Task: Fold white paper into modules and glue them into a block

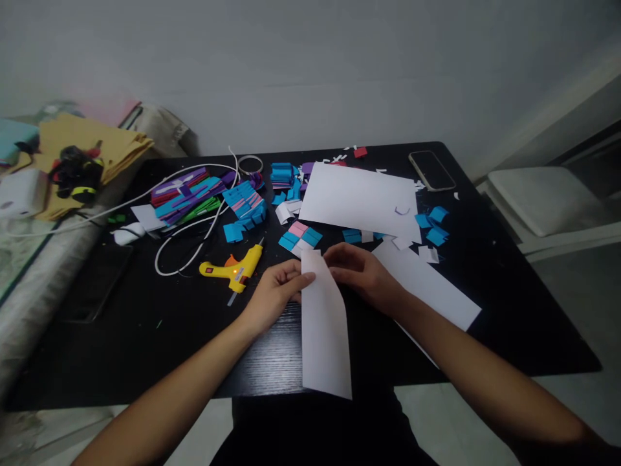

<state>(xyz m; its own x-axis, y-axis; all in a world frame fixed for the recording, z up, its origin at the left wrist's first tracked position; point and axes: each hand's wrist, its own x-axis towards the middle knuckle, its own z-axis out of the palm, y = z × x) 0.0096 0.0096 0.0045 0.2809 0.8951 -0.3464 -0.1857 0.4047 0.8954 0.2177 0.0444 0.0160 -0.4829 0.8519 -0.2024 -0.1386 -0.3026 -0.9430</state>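
Observation:
A long strip of white paper (324, 330) hangs between my hands at the table's front edge, its lower end reaching just past the edge. My left hand (277, 290) pinches its left side near the top, thumb in front and fingers behind. At the upper right edge, my right hand (365, 277) is closed on the same strip, its fingertips partly hidden. Just beyond the strip lies a small block of folded pink, blue and white paper pieces (299, 237). Left of my left hand rests a yellow hot glue gun (235, 266), its small light glowing orange.
White sheets (356, 194) lie behind and right of my hands, one under my right forearm. Blue folded pieces (433, 225) and coloured strips (187, 197) are scattered about. A white cable (162, 249) loops at left. Phones (431, 171) lie on the table, whose back meets a wall.

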